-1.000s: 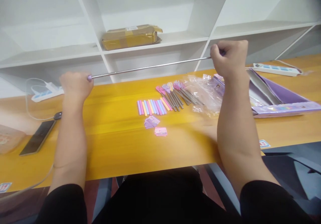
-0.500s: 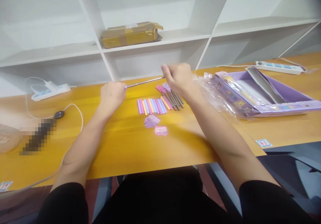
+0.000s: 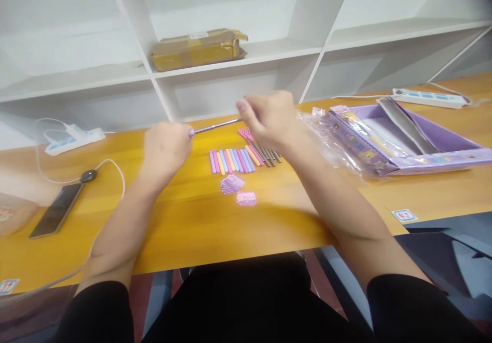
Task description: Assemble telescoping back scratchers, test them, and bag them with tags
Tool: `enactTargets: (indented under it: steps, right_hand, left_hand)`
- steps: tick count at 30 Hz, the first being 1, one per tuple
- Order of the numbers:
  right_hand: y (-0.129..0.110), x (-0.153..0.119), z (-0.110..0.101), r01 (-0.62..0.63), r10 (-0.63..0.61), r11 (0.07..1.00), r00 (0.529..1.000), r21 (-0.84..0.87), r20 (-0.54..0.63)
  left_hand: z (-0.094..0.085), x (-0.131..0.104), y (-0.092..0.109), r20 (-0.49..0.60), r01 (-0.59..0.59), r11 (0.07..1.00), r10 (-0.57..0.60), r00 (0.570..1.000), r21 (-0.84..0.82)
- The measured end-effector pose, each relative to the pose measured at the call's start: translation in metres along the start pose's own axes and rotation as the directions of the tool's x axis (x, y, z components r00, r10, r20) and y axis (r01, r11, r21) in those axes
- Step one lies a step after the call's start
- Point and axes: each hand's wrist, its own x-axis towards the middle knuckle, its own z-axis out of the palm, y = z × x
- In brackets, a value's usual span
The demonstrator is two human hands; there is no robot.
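A thin metal rod (image 3: 217,126) spans the gap between my two hands. My left hand (image 3: 168,145) is closed round its lilac end. Around the other end my right hand (image 3: 269,117) is closed, its thumb extended along the top; that end is hidden. Just below lies a row of pastel sticks (image 3: 231,161) in pink, blue, purple and yellow. Beside them, partly under my right hand, are several metal rods (image 3: 269,156) with pink tops. Purple cards (image 3: 232,184) and pink cards (image 3: 246,198) lie nearer me.
At the right sit a purple box (image 3: 442,127) and clear plastic wrapping (image 3: 326,140). A phone (image 3: 57,210), a cable and a power strip (image 3: 75,141) are at the left. A taped carton (image 3: 198,51) rests on the shelf behind.
My right hand has shifted slightly left, covering more of the rod tops. My left hand has moved a little left; both stay closed round the rod.
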Motion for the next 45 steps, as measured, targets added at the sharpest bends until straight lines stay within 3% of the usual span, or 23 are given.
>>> enactTargets:
  steps: [3, 6, 13, 29, 32, 35, 38, 40, 42, 45]
  right_hand:
    - [-0.029, -0.007, 0.007, 0.050, -0.050, 0.999, 0.999, 0.001, 0.008]
    - [-0.039, -0.009, 0.016, 0.024, -0.024, 1.000, 1.000, -0.003, 0.011]
    - [-0.025, -0.001, 0.019, 0.090, -0.092, 0.996, 0.985, 0.017, 0.145]
    - [-0.017, 0.000, 0.015, 0.111, -0.114, 0.993, 0.979, 0.026, 0.171]
    - [-0.008, 0.003, 0.009, 0.116, -0.124, 0.992, 0.965, 0.050, 0.231]
    - [0.016, 0.009, -0.007, 0.080, -0.102, 0.994, 0.942, 0.081, 0.320]
    - [0.052, 0.015, -0.026, -0.081, 0.082, 0.997, 0.926, -0.020, 0.368]
    - [0.080, 0.016, -0.038, -0.239, 0.281, 0.959, 0.867, -0.152, 0.412]
    - [0.110, 0.014, -0.047, -0.364, 0.467, 0.883, 0.733, -0.295, 0.495]
    - [0.154, 0.003, -0.052, -0.456, 0.651, 0.758, 0.570, -0.467, 0.502]
  left_hand:
    - [-0.002, -0.008, 0.017, 0.056, -0.052, 0.998, 0.054, 0.997, -0.042]
    - [-0.005, -0.012, 0.023, 0.063, -0.076, 0.997, 0.078, 0.995, -0.032]
    - [-0.009, -0.012, 0.016, 0.070, -0.091, 0.996, 0.091, 0.993, -0.003]
    - [-0.006, -0.013, 0.022, 0.070, -0.155, 0.988, 0.155, 0.985, -0.009]
    - [-0.004, -0.012, 0.021, 0.057, -0.179, 0.984, 0.180, 0.982, -0.026]
    - [-0.002, -0.008, 0.015, 0.045, -0.187, 0.982, 0.188, 0.981, -0.018]
    - [-0.002, -0.004, 0.007, 0.019, -0.160, 0.987, 0.160, 0.987, -0.013]
    - [-0.001, -0.002, 0.001, -0.002, -0.145, 0.989, 0.144, 0.990, -0.017]
    - [0.000, -0.001, -0.003, -0.020, -0.141, 0.990, 0.140, 0.990, -0.022]
    - [0.004, 0.002, -0.006, -0.028, -0.144, 0.988, 0.143, 0.989, -0.049]
